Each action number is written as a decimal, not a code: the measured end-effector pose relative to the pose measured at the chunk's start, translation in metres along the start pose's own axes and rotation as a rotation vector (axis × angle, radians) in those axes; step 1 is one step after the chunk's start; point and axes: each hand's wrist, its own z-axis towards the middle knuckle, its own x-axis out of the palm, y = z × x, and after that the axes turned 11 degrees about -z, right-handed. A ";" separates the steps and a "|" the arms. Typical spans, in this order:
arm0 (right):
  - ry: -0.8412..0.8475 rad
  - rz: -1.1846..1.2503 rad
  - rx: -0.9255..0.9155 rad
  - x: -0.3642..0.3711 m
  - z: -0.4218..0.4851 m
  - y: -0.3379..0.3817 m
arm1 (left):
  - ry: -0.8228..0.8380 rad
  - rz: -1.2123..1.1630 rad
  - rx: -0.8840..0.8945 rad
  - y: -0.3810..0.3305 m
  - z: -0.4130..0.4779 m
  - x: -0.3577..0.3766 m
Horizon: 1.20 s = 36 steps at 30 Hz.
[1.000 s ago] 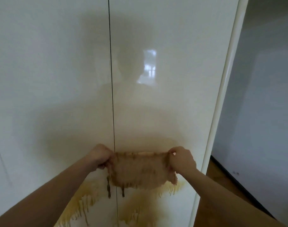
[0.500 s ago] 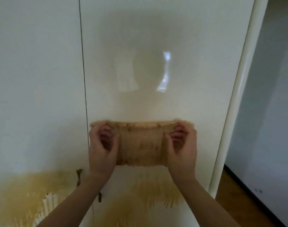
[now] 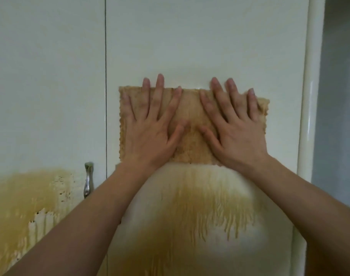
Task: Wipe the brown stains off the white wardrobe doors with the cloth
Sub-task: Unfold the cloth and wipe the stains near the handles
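A brown-soaked cloth (image 3: 192,120) lies spread flat against the right white wardrobe door (image 3: 200,36). My left hand (image 3: 152,128) presses its left half with straight, spread fingers. My right hand (image 3: 234,128) presses its right half the same way. Below the cloth a brown stain (image 3: 208,208) runs down the right door in drips. Another brown stain (image 3: 24,198) covers the lower part of the left door (image 3: 46,76).
A metal handle (image 3: 88,180) sits on the left door beside the dark gap between the doors (image 3: 105,76). A rounded white frame post (image 3: 309,96) edges the right door, with a grey wall (image 3: 339,96) beyond it.
Both hands have let go of the cloth's upper corners and now press it flat against the right door with spread fingers. The view has moved closer to the door.
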 end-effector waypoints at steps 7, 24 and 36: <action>-0.026 -0.037 -0.015 0.012 -0.036 0.014 | -0.071 0.040 -0.013 -0.004 -0.042 0.022; -0.001 -0.005 -0.084 0.024 -0.160 0.066 | -0.011 0.002 0.007 -0.022 -0.181 0.056; 0.044 0.034 -0.107 0.036 -0.266 0.113 | 0.032 0.016 0.048 -0.035 -0.288 0.085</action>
